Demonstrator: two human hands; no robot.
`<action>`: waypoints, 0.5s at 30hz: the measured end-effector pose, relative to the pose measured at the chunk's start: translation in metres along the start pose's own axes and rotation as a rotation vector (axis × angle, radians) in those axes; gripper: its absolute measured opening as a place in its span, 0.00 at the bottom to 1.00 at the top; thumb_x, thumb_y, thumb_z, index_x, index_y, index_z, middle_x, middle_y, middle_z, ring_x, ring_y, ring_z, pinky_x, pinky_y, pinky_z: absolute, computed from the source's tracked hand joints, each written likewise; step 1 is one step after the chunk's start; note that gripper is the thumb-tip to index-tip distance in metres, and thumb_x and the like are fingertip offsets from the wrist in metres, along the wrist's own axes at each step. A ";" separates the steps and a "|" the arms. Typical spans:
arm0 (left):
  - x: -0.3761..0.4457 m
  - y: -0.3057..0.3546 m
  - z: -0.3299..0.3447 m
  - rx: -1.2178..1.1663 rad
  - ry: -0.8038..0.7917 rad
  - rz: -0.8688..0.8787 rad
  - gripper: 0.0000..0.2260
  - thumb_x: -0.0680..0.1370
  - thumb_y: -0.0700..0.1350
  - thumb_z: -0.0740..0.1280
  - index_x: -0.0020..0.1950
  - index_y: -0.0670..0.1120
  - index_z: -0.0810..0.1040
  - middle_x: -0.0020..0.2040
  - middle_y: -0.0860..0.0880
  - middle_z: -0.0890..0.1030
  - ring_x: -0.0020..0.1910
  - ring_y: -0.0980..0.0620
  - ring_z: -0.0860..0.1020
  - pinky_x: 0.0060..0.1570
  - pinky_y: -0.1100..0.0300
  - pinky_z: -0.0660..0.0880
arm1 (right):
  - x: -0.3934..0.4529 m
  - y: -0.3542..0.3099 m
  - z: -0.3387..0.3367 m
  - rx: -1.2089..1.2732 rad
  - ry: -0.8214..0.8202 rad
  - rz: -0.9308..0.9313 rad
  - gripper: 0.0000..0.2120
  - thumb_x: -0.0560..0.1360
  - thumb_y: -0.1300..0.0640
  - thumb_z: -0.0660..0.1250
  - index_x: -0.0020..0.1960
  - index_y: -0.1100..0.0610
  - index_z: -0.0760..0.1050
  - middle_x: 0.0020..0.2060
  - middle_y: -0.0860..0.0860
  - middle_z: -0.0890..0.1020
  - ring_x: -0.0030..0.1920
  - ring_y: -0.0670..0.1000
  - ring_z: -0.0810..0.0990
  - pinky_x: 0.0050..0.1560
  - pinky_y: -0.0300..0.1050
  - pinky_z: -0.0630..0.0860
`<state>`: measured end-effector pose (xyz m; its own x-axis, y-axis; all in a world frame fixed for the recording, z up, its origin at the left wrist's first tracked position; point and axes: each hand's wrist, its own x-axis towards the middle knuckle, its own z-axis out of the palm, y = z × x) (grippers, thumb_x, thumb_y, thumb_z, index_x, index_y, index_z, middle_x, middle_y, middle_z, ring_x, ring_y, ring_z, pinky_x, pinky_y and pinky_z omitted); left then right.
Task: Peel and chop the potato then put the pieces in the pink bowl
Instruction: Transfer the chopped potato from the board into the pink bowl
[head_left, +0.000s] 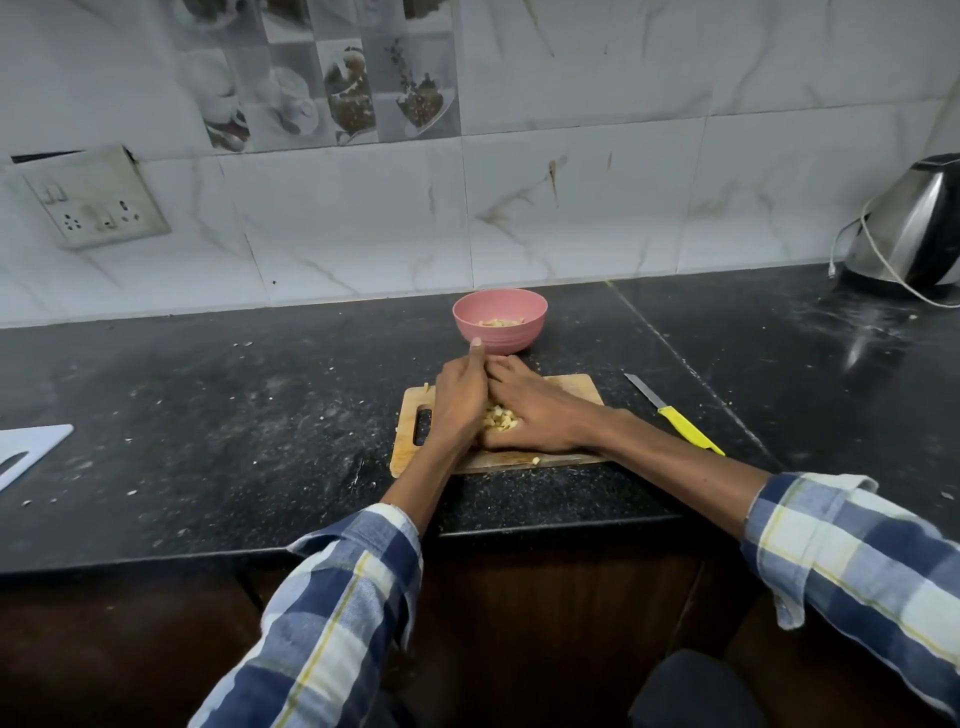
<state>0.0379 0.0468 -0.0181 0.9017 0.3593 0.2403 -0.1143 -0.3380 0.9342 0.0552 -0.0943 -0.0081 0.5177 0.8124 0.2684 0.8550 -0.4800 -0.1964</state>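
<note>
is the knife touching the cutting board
Apart. The head view shows the knife lying on the dark counter to the right of the board, with a strip of bare counter between them.

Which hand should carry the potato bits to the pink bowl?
Probably both: left hand and right hand cup the chopped pale potato pieces together. The round pink bowl sits just beyond their fingertips.
</note>
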 end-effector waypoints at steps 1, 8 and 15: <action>0.001 -0.001 0.000 0.000 -0.010 0.002 0.25 0.87 0.56 0.54 0.49 0.42 0.85 0.47 0.46 0.86 0.51 0.48 0.84 0.54 0.50 0.78 | 0.001 0.000 0.000 -0.006 0.001 -0.006 0.36 0.77 0.41 0.68 0.78 0.56 0.63 0.75 0.50 0.66 0.71 0.47 0.60 0.73 0.56 0.67; 0.003 -0.006 0.000 -0.017 0.042 0.021 0.26 0.87 0.56 0.54 0.48 0.41 0.85 0.45 0.46 0.86 0.49 0.47 0.84 0.56 0.45 0.80 | 0.006 -0.008 -0.004 -0.107 0.181 -0.032 0.30 0.76 0.40 0.70 0.70 0.57 0.74 0.66 0.50 0.77 0.61 0.48 0.73 0.54 0.51 0.75; 0.000 -0.004 0.001 -0.014 0.057 0.005 0.26 0.87 0.56 0.54 0.46 0.41 0.85 0.44 0.46 0.86 0.48 0.48 0.84 0.55 0.45 0.79 | 0.014 -0.011 -0.001 -0.135 0.200 0.007 0.26 0.74 0.43 0.70 0.65 0.59 0.78 0.60 0.52 0.81 0.50 0.56 0.82 0.44 0.52 0.77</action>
<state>0.0386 0.0473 -0.0218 0.8760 0.4071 0.2588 -0.1243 -0.3280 0.9365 0.0533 -0.0786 -0.0010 0.5079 0.7337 0.4513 0.8409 -0.5361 -0.0747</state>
